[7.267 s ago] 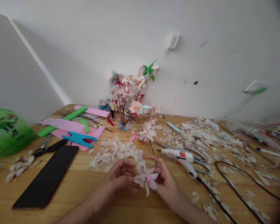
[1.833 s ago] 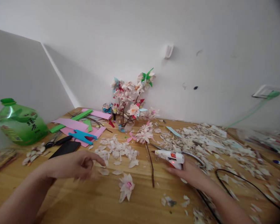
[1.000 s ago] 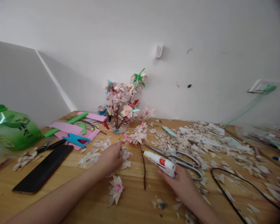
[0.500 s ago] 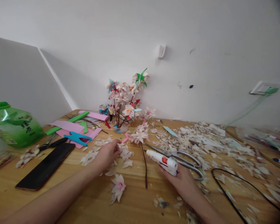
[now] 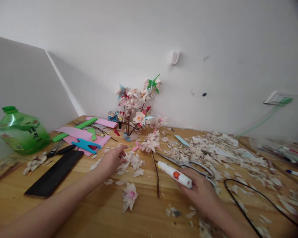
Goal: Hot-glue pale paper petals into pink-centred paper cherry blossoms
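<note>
Just two hands (image 5: 111,161), one (image 5: 201,193) holding a glue gun (image 5: 175,174).

Left hand (image 5: 111,162): bare, palm down, fingers loosely extended and slightly parted; left forearm (image 5: 57,203) angled in from the lower left. Right hand (image 5: 201,193): bare, fingers curled in a closed grip; right forearm (image 5: 229,223) angled in from the lower right.

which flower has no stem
The loose pink-centred flower below the left hand; the flower beside it and those in the vase sit on brown stems.
</note>
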Tool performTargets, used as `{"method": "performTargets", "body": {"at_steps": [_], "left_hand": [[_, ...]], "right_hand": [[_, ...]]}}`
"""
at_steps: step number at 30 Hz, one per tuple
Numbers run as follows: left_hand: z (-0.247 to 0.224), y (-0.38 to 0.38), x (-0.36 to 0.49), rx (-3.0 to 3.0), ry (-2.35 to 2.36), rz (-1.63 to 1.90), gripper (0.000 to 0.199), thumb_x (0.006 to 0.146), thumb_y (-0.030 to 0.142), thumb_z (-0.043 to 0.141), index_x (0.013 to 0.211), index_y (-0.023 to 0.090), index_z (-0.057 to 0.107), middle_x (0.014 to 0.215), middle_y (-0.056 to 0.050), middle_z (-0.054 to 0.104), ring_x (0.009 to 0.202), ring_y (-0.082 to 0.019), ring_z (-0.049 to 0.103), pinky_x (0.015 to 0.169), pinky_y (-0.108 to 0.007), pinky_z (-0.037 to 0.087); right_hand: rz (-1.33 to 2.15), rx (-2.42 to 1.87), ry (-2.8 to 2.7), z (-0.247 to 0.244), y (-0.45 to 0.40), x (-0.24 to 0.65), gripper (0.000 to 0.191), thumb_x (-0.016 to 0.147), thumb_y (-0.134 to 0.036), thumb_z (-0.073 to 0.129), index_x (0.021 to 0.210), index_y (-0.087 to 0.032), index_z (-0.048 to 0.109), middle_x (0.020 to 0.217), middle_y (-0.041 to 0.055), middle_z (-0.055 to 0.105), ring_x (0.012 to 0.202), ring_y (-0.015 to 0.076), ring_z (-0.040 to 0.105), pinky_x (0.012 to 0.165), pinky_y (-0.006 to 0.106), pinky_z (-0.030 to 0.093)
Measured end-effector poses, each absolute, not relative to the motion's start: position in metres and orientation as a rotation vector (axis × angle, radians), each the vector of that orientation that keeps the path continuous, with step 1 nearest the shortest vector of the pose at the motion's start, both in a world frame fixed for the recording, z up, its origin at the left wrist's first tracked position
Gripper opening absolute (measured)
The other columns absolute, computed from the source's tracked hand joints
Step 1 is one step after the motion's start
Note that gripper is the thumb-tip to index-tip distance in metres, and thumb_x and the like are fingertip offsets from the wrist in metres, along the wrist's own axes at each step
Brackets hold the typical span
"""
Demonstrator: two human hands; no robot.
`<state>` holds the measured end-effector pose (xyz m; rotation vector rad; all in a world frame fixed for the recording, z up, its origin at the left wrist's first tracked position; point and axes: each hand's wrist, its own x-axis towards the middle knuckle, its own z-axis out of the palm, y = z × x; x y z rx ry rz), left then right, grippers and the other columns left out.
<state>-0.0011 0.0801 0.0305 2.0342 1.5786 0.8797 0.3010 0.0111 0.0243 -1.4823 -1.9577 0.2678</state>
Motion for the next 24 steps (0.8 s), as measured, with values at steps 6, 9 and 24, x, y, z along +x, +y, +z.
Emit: {"method": "performTargets", "body": {"at_steps": [6, 9, 24], "left_hand": [[0.028, 0.064, 0.005, 1.753, 1.384, 1.005, 0.044, 0.066, 0.029, 0.062, 0.107, 0.017, 0.052, 0.073, -0.002, 0.063, 0.067, -0.017, 0.062, 0.064, -0.032, 0.05], [0.026, 0.052, 0.013, 1.559, 1.235, 1.053, 0.055, 0.062, 0.036, 0.067, 0.11, 0.016, 0.049, 0.074, -0.001, 0.064, 0.069, -0.017, 0.064, 0.066, -0.032, 0.051], [0.03, 0.033, 0.019, 1.013, 0.931, 1.069, 0.083, 0.055, 0.02, 0.078, 0.125, 0.02, 0.032, 0.073, 0.002, 0.068, 0.07, -0.014, 0.064, 0.07, -0.029, 0.051]], "right_hand": [[0.416, -1.484, -1.867, 0.039, -0.002, 0.283, 0.018, 0.076, -0.031, 0.052, 0.084, -0.02, 0.063, 0.073, 0.0033, 0.066, 0.066, 0.0205, 0.06, 0.059, 0.028, 0.046], [0.493, -1.437, -1.893, 0.048, -0.002, 0.272, 0.018, 0.078, -0.036, 0.053, 0.075, -0.021, 0.061, 0.069, 0.001, 0.063, 0.065, 0.0192, 0.059, 0.061, 0.028, 0.048], [0.726, -1.412, -1.839, 0.036, -0.013, 0.253, 0.02, 0.071, -0.041, 0.06, 0.062, -0.023, 0.061, 0.06, -0.0011, 0.065, 0.054, 0.018, 0.06, 0.05, 0.024, 0.05]]}}
